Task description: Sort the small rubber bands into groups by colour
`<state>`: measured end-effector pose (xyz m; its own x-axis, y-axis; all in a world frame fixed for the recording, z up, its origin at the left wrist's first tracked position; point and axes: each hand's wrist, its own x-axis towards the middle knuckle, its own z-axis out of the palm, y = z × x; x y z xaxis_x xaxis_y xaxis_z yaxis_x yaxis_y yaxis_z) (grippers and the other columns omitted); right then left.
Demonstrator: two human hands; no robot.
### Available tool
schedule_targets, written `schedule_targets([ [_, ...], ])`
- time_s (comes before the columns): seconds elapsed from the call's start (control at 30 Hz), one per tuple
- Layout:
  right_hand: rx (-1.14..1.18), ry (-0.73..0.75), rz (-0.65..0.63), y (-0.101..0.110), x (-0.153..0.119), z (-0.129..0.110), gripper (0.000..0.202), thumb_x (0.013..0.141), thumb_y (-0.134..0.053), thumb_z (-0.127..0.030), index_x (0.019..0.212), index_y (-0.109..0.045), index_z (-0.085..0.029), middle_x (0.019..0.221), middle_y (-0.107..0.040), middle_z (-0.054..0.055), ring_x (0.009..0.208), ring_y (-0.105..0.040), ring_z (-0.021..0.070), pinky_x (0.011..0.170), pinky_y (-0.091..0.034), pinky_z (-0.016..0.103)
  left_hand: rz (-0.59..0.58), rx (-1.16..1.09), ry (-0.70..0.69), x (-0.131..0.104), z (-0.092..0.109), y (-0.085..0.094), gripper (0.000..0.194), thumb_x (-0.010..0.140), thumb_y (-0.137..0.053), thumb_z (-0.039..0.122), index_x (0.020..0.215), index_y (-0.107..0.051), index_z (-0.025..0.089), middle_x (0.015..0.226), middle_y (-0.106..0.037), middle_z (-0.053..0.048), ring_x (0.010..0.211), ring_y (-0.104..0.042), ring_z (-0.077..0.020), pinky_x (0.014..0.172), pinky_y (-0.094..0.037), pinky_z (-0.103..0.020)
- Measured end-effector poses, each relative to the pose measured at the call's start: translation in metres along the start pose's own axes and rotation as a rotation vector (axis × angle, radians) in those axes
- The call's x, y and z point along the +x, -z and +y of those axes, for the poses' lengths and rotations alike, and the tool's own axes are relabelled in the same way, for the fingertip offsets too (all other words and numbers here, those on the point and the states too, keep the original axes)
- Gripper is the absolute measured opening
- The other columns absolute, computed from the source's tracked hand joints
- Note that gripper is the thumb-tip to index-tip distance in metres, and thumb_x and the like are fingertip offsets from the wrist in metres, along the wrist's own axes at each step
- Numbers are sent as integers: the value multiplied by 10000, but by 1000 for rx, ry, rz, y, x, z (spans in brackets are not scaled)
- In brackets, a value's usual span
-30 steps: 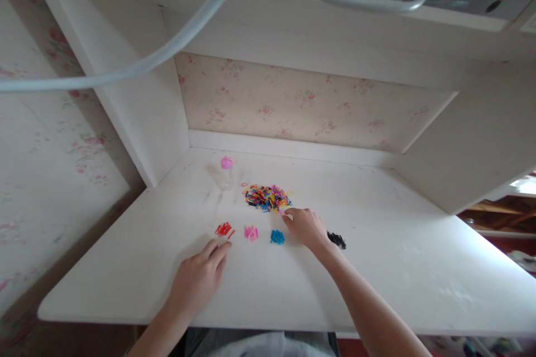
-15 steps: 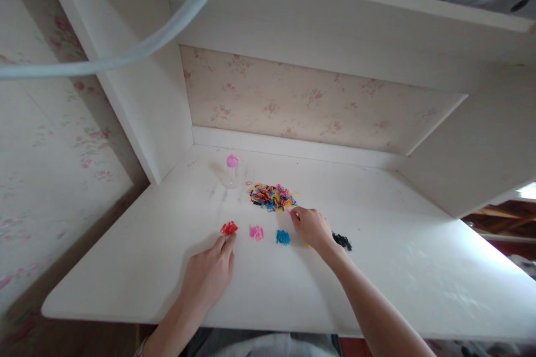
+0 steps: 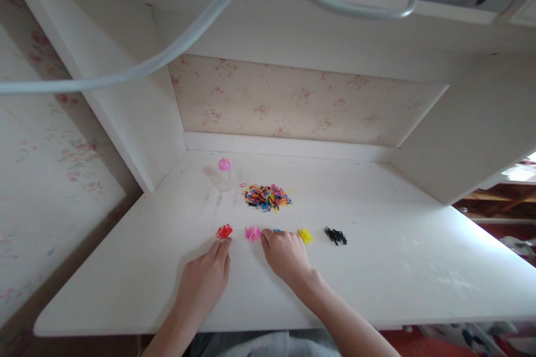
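My left hand (image 3: pixel 205 276) lies on the table with its fingers stretched out, the fingertips at the near edge of a small pile of red rubber bands (image 3: pixel 224 231). Fingers pinched together, my right hand (image 3: pixel 287 254) is at the right edge of the pink rubber band pile (image 3: pixel 253 234); its fingertips hide what is between them. Mostly covered by this hand is the blue pile (image 3: pixel 277 230). Just right of it lie yellow rubber bands (image 3: pixel 305 236), then black ones (image 3: pixel 335 236). A larger mixed-colour heap (image 3: pixel 267 197) sits behind the row.
A clear jar with a pink lid (image 3: pixel 225 164) stands at the back left of the white table (image 3: pixel 377 268). One loose band (image 3: pixel 243 185) lies beside the heap. A pale cable (image 3: pixel 167 58) crosses the upper view below a shelf holding packets.
My right hand has moved left and nearer, from the mixed heap's edge, with something pink at its fingertips, to the pink pile. The yellow pile is uncovered. My left hand stays by the red pile.
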<state>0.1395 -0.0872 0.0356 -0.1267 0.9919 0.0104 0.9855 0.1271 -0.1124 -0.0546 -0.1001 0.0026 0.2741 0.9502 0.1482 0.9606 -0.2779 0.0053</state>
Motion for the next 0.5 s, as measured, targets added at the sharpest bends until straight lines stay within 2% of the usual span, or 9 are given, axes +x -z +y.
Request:
schedule_targets([
  [0.3, 4, 29, -10, 0, 8, -13, 343, 943, -299, -294, 889, -631, -228, 820, -700, 60, 722, -649, 195, 631, -406, 257, -4, 4, 2, 0, 0, -2, 380, 914, -302, 241, 1219, -528, 233, 1156, -639, -69, 714, -677, -189, 515, -487, -278],
  [0.5, 25, 41, 46, 1, 3, -10, 316, 932, -337, -291, 845, -635, -233, 769, -698, 40, 677, -646, 177, 563, -345, 224, -8, -11, 0, -1, -1, -3, 364, 915, -316, 240, 1207, -533, 238, 1131, -649, -60, 709, -674, -179, 521, -477, -269],
])
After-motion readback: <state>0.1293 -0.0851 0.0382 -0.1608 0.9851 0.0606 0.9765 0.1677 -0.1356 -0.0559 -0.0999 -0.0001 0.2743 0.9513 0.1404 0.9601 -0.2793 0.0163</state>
